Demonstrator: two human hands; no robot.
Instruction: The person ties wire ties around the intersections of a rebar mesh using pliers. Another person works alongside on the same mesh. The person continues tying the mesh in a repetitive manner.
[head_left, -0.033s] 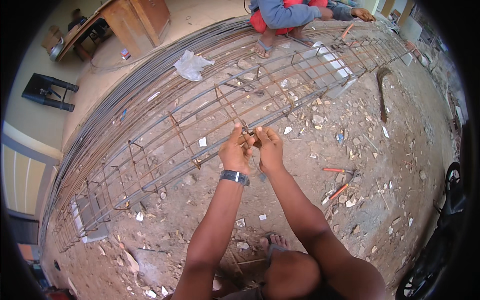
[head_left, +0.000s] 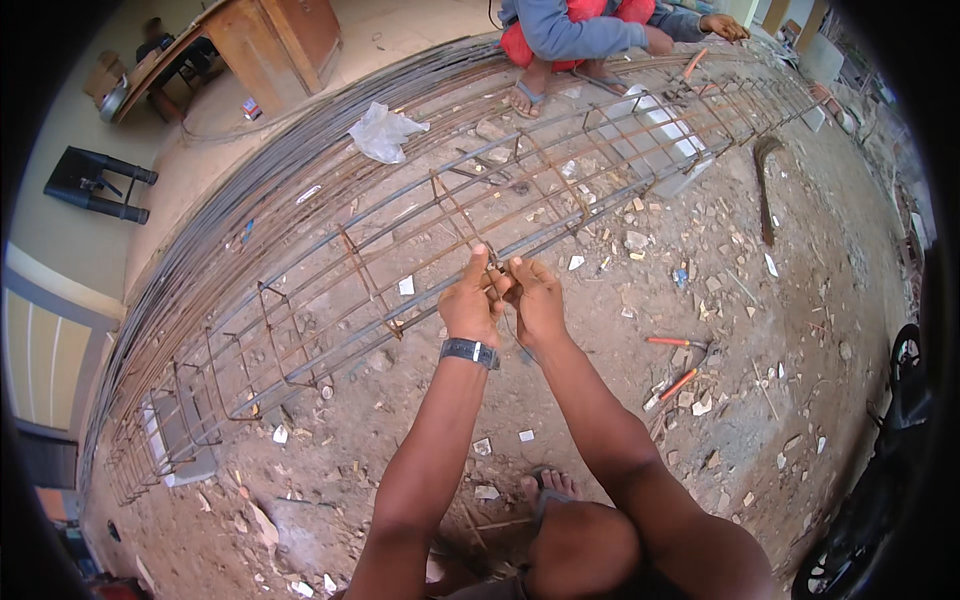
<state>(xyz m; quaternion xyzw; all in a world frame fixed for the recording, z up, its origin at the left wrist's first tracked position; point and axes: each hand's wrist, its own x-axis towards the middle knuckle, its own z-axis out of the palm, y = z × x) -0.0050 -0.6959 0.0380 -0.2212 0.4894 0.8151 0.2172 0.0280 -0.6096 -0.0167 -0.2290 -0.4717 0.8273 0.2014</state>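
Observation:
A long cage of steel rebar (head_left: 372, 275) runs from the lower left to the upper right, with stirrups along its bars. Both my hands are at its near side, around one stirrup joint. My left hand (head_left: 470, 308), with a dark wristband below it, is closed, its thumb up against the stirrup. Close beside it, my right hand (head_left: 540, 303) pinches with thumb and forefinger. Between them is what looks like thin tie wire, with a strand hanging below; the fingers partly hide it. Orange-handled pliers (head_left: 678, 383) lie open on the ground to the right.
Pale blocks (head_left: 668, 135) prop the cage. Behind it lie many loose rebars (head_left: 215, 225) and a plastic bag (head_left: 385, 132). A person (head_left: 580, 35) squats at the far side. A bundle of wire (head_left: 767, 190) lies right, a motorcycle (head_left: 890, 450) stands at the right edge. Rubble litters the dirt.
My hands stay at the same joint, with only a slight shift of the fingers. The squatting person's nearer hand has moved down a little.

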